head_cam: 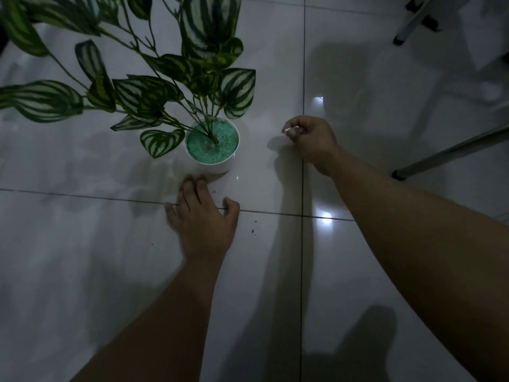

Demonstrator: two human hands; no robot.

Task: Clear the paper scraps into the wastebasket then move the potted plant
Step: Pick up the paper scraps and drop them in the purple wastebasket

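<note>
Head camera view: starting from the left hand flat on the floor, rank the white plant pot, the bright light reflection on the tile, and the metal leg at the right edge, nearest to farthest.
From the left hand:
1. White plant pot, just beyond the fingertips.
2. Bright light reflection, on the tile to the right.
3. Metal leg, far right, past the right hand.

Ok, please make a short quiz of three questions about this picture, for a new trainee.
1. True or false: the left hand lies flat on the floor, just in front of the pot.
2. What does the right hand pinch? A) a leaf B) a small white scrap C) a stone
3. Fill in: the filling in the pot is ____ in colour.

Key: 1 true; 2 B, the scrap; 3 green.
</note>
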